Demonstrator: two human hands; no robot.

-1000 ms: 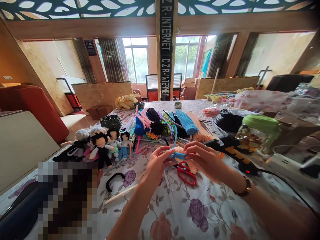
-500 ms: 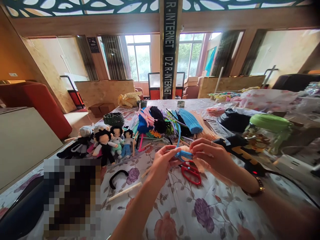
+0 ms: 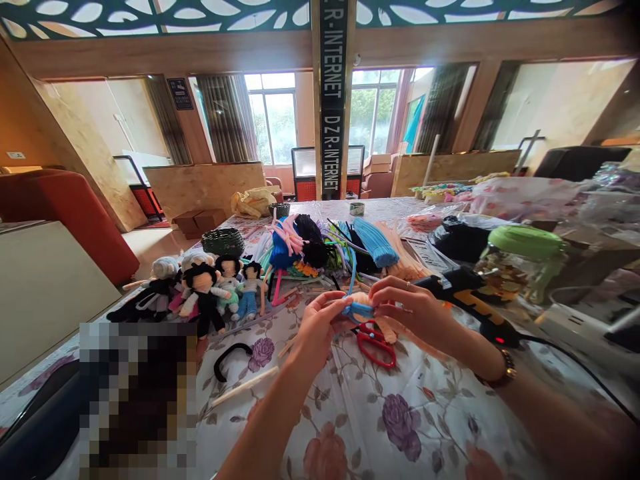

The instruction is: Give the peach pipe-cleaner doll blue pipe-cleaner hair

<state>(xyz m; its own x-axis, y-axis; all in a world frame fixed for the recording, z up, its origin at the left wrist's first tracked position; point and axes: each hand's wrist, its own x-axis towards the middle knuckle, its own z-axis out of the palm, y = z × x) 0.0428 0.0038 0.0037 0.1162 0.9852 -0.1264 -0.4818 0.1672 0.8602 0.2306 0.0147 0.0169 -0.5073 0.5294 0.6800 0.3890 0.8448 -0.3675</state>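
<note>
My left hand (image 3: 319, 328) pinches a blue pipe cleaner (image 3: 361, 309) that lies across a peach fuzzy doll part (image 3: 389, 330). One free end of the blue strand sticks up behind the fingers. From the other side, my right hand (image 3: 425, 317) has its fingers closed at the same blue strand and the peach part, partly hiding both. Red-handled scissors (image 3: 377, 347) lie on the cloth just beneath the hands. Left of my left forearm are a curved black pipe cleaner (image 3: 219, 363) and a pale stick (image 3: 245, 385).
Several finished dolls (image 3: 204, 300) sit at the left by a dark woven basket (image 3: 223, 241). Pipe cleaner bundles (image 3: 375, 241) fill the table's middle. A glue gun (image 3: 473, 303) with a red light and cord lies at the right, near a green-lidded jar (image 3: 525, 240). A blurred-out patch (image 3: 143, 400) covers the lower left.
The whole view has shifted slightly, with everything sitting a little further left. Both hands keep their hold on the blue pipe cleaner and peach part, with hardly any finger movement.
</note>
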